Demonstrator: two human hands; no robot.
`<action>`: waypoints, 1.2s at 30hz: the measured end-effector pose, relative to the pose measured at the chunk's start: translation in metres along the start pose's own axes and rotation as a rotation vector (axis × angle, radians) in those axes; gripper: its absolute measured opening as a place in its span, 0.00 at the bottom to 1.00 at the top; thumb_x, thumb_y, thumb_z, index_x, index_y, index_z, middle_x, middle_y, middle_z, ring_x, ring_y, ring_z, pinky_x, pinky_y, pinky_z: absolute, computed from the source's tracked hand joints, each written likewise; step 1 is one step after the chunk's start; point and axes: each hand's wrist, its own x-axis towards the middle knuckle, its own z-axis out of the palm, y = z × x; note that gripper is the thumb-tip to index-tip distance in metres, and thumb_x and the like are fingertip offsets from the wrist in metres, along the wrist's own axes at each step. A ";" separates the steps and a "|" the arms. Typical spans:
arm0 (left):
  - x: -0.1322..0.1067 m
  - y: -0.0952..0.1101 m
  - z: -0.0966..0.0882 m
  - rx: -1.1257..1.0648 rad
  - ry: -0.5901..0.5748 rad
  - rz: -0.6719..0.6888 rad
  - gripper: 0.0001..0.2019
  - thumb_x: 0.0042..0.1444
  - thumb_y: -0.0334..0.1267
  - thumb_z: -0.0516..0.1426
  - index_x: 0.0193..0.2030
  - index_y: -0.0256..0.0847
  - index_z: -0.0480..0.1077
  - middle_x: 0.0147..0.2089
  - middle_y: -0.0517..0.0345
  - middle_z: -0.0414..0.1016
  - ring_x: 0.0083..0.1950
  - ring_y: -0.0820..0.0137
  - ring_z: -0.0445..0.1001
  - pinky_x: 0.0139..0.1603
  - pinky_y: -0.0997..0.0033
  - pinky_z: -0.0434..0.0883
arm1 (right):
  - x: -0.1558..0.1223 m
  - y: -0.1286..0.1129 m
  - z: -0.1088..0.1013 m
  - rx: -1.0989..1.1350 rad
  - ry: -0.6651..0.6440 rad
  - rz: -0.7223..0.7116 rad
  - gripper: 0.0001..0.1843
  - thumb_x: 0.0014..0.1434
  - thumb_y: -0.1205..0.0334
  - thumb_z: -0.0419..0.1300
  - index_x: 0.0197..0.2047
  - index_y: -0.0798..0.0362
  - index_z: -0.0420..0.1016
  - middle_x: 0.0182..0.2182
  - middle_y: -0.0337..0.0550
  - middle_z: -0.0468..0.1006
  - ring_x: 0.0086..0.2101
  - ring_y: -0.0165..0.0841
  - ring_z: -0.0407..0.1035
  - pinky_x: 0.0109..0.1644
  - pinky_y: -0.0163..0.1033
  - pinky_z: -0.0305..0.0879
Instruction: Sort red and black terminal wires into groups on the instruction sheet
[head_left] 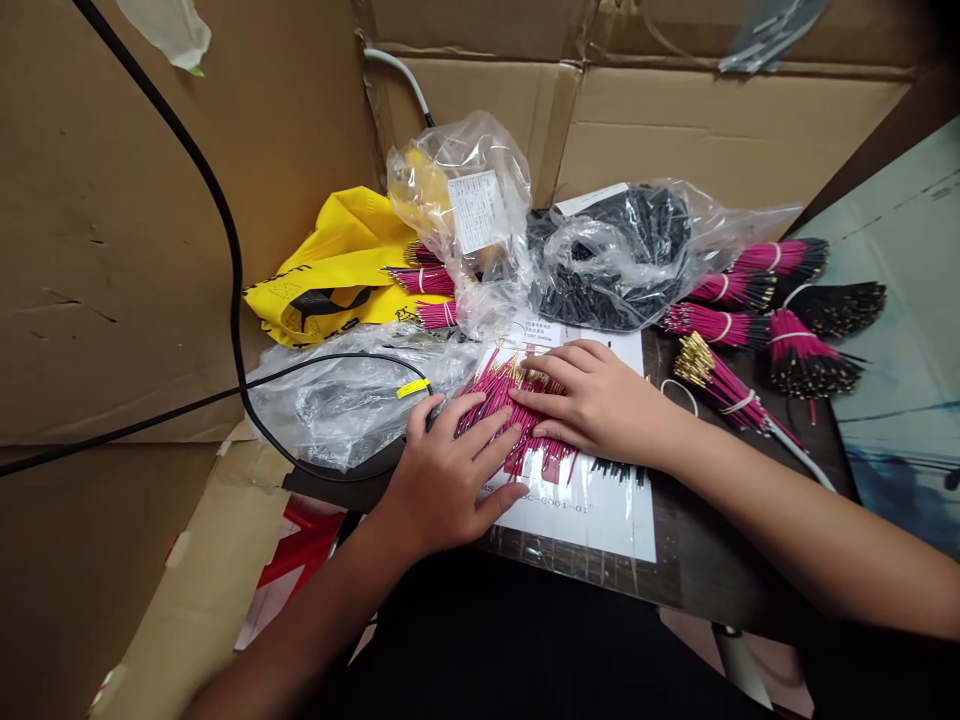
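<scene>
A loose spread of short magenta wires (501,395) with gold tips lies on a white printed sheet (600,505) on a small dark table (697,550). My left hand (446,475) lies flat on the near left edge of the spread, fingers stretched out and apart. My right hand (600,400) rests palm down across the middle of the wires, fingers extended to the left and touching them. Neither hand grips anything.
Banded bundles of magenta wires (750,290) lie at the right, more (427,282) beside a yellow bag (337,265). Clear plastic bags (472,215), one with black parts (622,255), sit behind. A black cable (232,290) crosses the cardboard walls (112,220). A loose rubber band (682,392) lies nearby.
</scene>
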 end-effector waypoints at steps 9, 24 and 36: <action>-0.002 -0.002 0.001 0.055 0.123 -0.035 0.18 0.66 0.47 0.56 0.56 0.41 0.76 0.59 0.49 0.79 0.62 0.51 0.71 0.64 0.41 0.57 | 0.003 0.003 0.001 0.057 0.005 -0.014 0.27 0.70 0.44 0.55 0.65 0.48 0.73 0.68 0.58 0.64 0.61 0.53 0.62 0.61 0.61 0.62; -0.003 -0.002 0.003 0.073 0.132 -0.099 0.17 0.66 0.48 0.57 0.55 0.44 0.77 0.63 0.47 0.75 0.65 0.50 0.67 0.64 0.39 0.58 | 0.002 0.012 -0.005 0.170 0.073 -0.052 0.19 0.68 0.50 0.61 0.53 0.52 0.83 0.62 0.58 0.72 0.59 0.52 0.66 0.60 0.60 0.66; -0.002 -0.002 0.005 0.086 0.134 -0.132 0.17 0.65 0.47 0.59 0.57 0.48 0.77 0.64 0.49 0.74 0.66 0.50 0.67 0.65 0.39 0.57 | 0.005 0.010 0.003 0.108 -0.002 -0.026 0.25 0.70 0.45 0.56 0.59 0.52 0.78 0.67 0.59 0.66 0.63 0.52 0.61 0.64 0.60 0.61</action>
